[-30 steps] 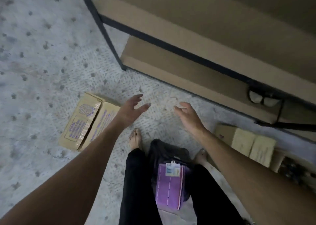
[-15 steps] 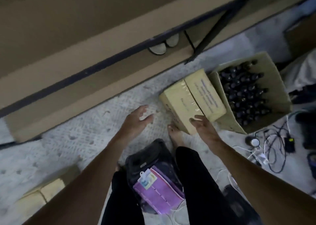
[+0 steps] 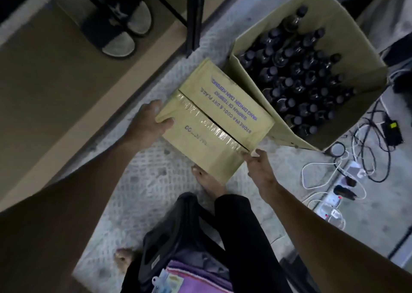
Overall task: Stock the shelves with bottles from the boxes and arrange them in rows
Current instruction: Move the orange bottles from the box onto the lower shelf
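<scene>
Head view: left hand grips left corner of taped carton, thumb on top. Right hand holds near-right corner. Carton sits against open box packed with dark bottles, beside shelf post.

Dim, flat indoor light, soft motion blur, wide-angle bending at edges

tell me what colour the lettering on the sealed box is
Purple lettering on the tan cardboard of the sealed box; the head view shows it clearly.
</scene>
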